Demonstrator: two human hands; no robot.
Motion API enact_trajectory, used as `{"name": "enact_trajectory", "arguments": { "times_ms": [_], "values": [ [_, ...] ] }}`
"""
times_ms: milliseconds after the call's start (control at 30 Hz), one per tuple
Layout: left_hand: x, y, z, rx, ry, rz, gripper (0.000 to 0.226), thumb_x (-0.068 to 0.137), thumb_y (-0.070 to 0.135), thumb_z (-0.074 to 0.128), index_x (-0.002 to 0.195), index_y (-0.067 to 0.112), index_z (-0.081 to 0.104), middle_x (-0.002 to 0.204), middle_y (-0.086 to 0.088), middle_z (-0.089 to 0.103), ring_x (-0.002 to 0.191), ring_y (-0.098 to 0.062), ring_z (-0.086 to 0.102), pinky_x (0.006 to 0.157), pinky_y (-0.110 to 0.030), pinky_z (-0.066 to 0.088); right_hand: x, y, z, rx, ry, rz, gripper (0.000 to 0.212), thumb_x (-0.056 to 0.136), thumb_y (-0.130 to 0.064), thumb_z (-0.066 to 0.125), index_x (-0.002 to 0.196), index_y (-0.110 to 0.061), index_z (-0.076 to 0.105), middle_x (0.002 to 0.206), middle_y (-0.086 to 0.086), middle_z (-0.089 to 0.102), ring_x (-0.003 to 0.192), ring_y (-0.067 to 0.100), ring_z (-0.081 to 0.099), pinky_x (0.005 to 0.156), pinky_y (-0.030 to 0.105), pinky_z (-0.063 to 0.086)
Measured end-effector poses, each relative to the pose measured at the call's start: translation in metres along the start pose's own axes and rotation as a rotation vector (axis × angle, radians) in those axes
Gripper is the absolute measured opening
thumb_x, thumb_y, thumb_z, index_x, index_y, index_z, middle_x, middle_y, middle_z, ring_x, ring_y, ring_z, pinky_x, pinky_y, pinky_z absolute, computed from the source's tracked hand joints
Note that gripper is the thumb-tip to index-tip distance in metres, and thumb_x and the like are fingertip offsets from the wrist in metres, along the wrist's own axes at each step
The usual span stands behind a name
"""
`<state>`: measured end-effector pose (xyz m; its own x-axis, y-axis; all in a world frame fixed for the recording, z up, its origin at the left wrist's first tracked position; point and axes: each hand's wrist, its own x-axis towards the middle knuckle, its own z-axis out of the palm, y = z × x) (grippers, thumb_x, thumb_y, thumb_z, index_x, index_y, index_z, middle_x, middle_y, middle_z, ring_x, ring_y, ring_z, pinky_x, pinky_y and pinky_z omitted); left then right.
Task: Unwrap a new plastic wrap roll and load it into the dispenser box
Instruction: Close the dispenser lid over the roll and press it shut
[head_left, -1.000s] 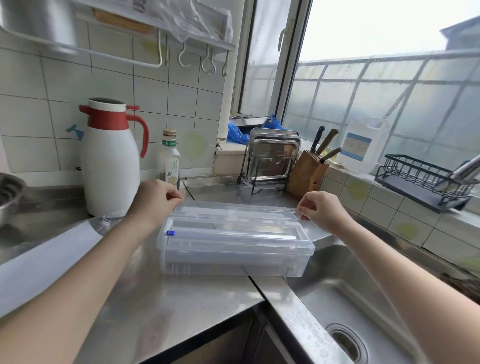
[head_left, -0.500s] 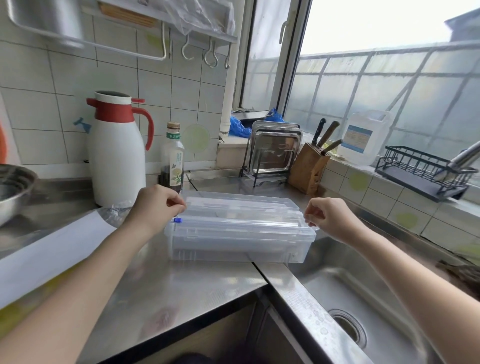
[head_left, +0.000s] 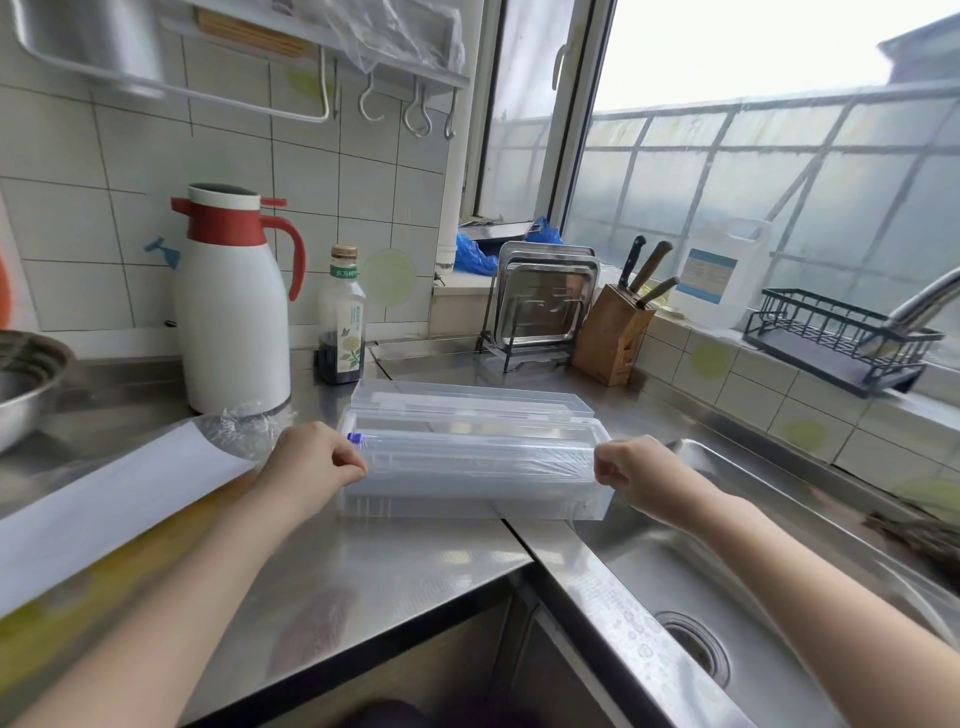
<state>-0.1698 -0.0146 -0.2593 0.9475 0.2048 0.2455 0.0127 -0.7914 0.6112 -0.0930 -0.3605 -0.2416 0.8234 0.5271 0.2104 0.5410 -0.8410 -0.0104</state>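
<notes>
Film (head_left: 478, 460) drawn taut across open dispenser box (head_left: 470, 488) on counter (head_left: 363, 571); I see left hand (head_left: 306, 460), right hand (head_left: 636, 470) pinching its ends (roll seemingly seated). Next, I judge: lay film over front edge, close lid.

I see white wall tiles (head_left: 156, 156), a steel counter (head_left: 395, 561) and sink (head_left: 727, 571), and a bright window (head_left: 753, 130) pouring daylight in.
</notes>
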Motion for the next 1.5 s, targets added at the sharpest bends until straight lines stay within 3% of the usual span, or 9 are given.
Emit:
{"name": "enact_trajectory", "arguments": {
  "times_ms": [233, 400, 567, 867, 1133, 1233, 1300, 1400, 1500],
  "values": [
    [0.004, -0.007, 0.01, 0.086, -0.018, 0.007, 0.025, 0.073, 0.003, 0.066, 0.056, 0.021, 0.069, 0.063, -0.002, 0.068, 0.065, -0.017, 0.057, 0.07, -0.027, 0.05, 0.006, -0.005, 0.016, -0.192, -0.105, -0.004, 0.023, 0.083, 0.006, 0.047, 0.079, -0.015, 0.056, 0.089, 0.002, 0.062, 0.074, 0.022, 0.055, 0.064, 0.033, 0.045],
    [0.005, -0.011, 0.015, 0.175, -0.029, 0.043, 0.031, 0.071, 0.003, 0.061, 0.054, 0.024, 0.045, 0.061, 0.007, 0.041, 0.063, -0.011, 0.037, 0.061, -0.024, 0.035, 0.002, -0.006, 0.03, -0.301, -0.044, 0.014, 0.023, 0.087, -0.001, 0.044, 0.081, -0.023, 0.044, 0.095, -0.001, 0.056, 0.076, 0.023, 0.052, 0.056, 0.028, 0.031],
    [0.006, -0.001, 0.004, 0.294, -0.121, 0.031, 0.024, 0.078, 0.021, 0.062, 0.064, 0.04, 0.069, 0.067, 0.008, 0.063, 0.071, -0.017, 0.056, 0.073, -0.033, 0.053, 0.0, -0.008, 0.034, -0.34, -0.045, 0.037, 0.018, 0.09, -0.004, 0.044, 0.088, -0.02, 0.052, 0.098, -0.001, 0.057, 0.08, 0.025, 0.059, 0.057, 0.028, 0.036],
    [0.02, 0.025, 0.003, 0.473, -0.175, 0.083, 0.041, 0.089, 0.044, 0.05, 0.065, 0.017, 0.07, 0.073, 0.006, 0.07, 0.078, -0.016, 0.065, 0.066, -0.026, 0.048, 0.015, -0.007, 0.009, -0.364, -0.315, -0.009, 0.02, 0.088, -0.02, 0.053, 0.074, -0.015, 0.067, 0.079, 0.008, 0.063, 0.067, 0.029, 0.05, 0.05, 0.025, 0.029],
    [0.041, 0.026, 0.007, 0.349, 0.059, 0.122, 0.039, 0.091, 0.038, 0.049, 0.066, 0.013, 0.066, 0.068, 0.0, 0.069, 0.074, -0.024, 0.065, 0.071, -0.033, 0.055, 0.033, -0.004, -0.008, -0.211, 0.118, 0.067, 0.038, 0.095, -0.041, 0.047, 0.064, -0.02, 0.047, 0.063, 0.0, 0.051, 0.064, 0.023, 0.047, 0.051, 0.027, 0.03],
    [0.051, 0.025, 0.01, 0.427, 0.201, 0.105, 0.041, 0.093, 0.034, 0.046, 0.059, 0.014, 0.057, 0.067, -0.006, 0.062, 0.073, -0.03, 0.061, 0.067, -0.031, 0.051, 0.045, -0.003, -0.005, -0.153, 0.154, 0.166, 0.032, 0.095, -0.039, 0.048, 0.076, -0.018, 0.061, 0.078, 0.002, 0.063, 0.077, 0.026, 0.058, 0.057, 0.027, 0.035],
    [0.059, 0.023, 0.015, 0.541, 0.231, 0.077, 0.034, 0.095, 0.036, 0.043, 0.083, 0.015, 0.066, 0.087, -0.008, 0.068, 0.089, -0.029, 0.061, 0.077, -0.033, 0.047, 0.053, -0.001, 0.001, -0.079, 0.122, 0.282, 0.031, 0.096, -0.038, 0.047, 0.094, -0.014, 0.066, 0.097, 0.004, 0.065, 0.094, 0.025, 0.06, 0.065, 0.029, 0.038],
    [0.072, 0.016, 0.026, 0.659, 0.159, -0.028, 0.045, 0.097, 0.044, 0.033, 0.117, 0.009, 0.053, 0.116, -0.013, 0.062, 0.112, -0.03, 0.053, 0.093, -0.039, 0.038, 0.067, 0.005, 0.012, -0.047, -0.014, 0.481, 0.043, 0.098, -0.042, 0.038, 0.108, -0.005, 0.058, 0.118, 0.014, 0.059, 0.108, 0.031, 0.055, 0.078, 0.035, 0.041],
    [0.081, 0.007, 0.034, 0.508, 0.1, -0.176, 0.051, 0.098, 0.046, 0.028, 0.122, 0.005, 0.047, 0.122, -0.018, 0.059, 0.115, -0.034, 0.052, 0.093, -0.041, 0.04, 0.078, 0.008, 0.019, 0.205, -0.108, 0.659, 0.055, 0.1, -0.042, 0.03, 0.135, -0.001, 0.043, 0.137, 0.017, 0.05, 0.122, 0.033, 0.049, 0.089, 0.035, 0.039]
  ]
}}
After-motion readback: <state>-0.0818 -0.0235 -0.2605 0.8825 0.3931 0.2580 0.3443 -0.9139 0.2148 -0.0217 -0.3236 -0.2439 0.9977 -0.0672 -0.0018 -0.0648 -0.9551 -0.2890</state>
